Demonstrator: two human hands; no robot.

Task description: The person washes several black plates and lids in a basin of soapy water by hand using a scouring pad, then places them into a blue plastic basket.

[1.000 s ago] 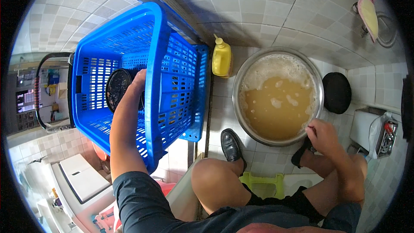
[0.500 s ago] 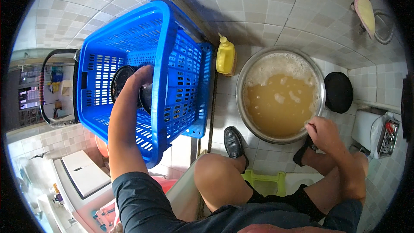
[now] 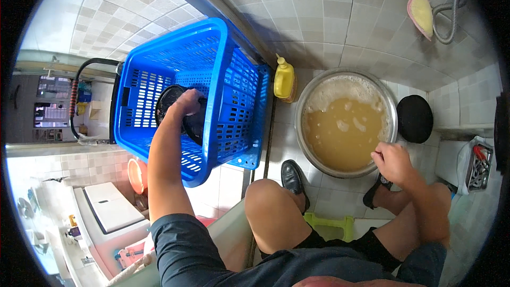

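Overhead view of a seated person at work on a tiled floor (image 3: pixel 319 16). The left hand (image 3: pixel 187 101) reaches into a blue slatted plastic basket (image 3: pixel 234 95), which stands tilted, its open side turned toward the viewer, and the fingers curl over the upper edge of a round black dish (image 3: pixel 178 114) lying inside against the basket's perforated wall; the hand grasps this dish. The right hand (image 3: pixel 392 162) is clenched at the near rim of a large metal basin (image 3: pixel 302 107), which rests on the floor to the right of the basket and holds cloudy yellow-brown water with pale foam along its far side; whether the fingers enclose anything small cannot be told. A yellow squeeze bottle (image 3: pixel 284 78) stands upright between basket and basin, just beside both. A second round black item (image 3: pixel 415 118) lies on the floor touching or nearly touching the basin's right edge. The person's bare knees appear at lower centre, with a black shoe (image 3: pixel 292 176) near the basin and a green low stool (image 3: pixel 329 227) beneath the legs. At upper right a pink-rimmed yellow object (image 3: pixel 422 13) lies beside a flexible metal hose (image 3: pixel 450 18).
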